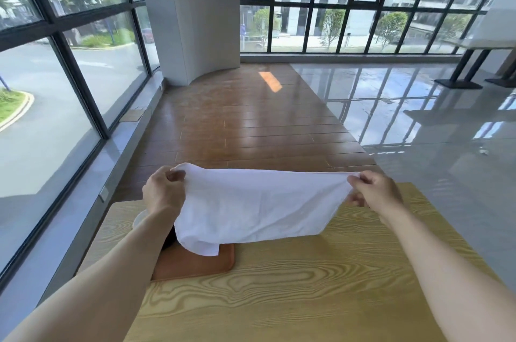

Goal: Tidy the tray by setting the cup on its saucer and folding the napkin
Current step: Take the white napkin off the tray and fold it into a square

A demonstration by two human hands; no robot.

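Observation:
A white cloth napkin point(257, 205) hangs stretched in the air above the table. My left hand point(163, 192) pinches its left top corner and my right hand point(374, 192) pinches its right top corner. Under the napkin lies a brown tray point(195, 263), mostly hidden by the cloth and my left forearm. A sliver of a white saucer point(138, 219) shows at the tray's far left, beside my left wrist. A dark shape point(170, 239) sits behind my forearm; I cannot tell whether it is the cup.
The tray rests on a light wooden table point(293, 286), whose far edge runs just behind my hands. Beyond are wooden and tiled floors, a white pillar point(192, 15), tall windows on the left and back, and another table's legs point(469, 71) at far right.

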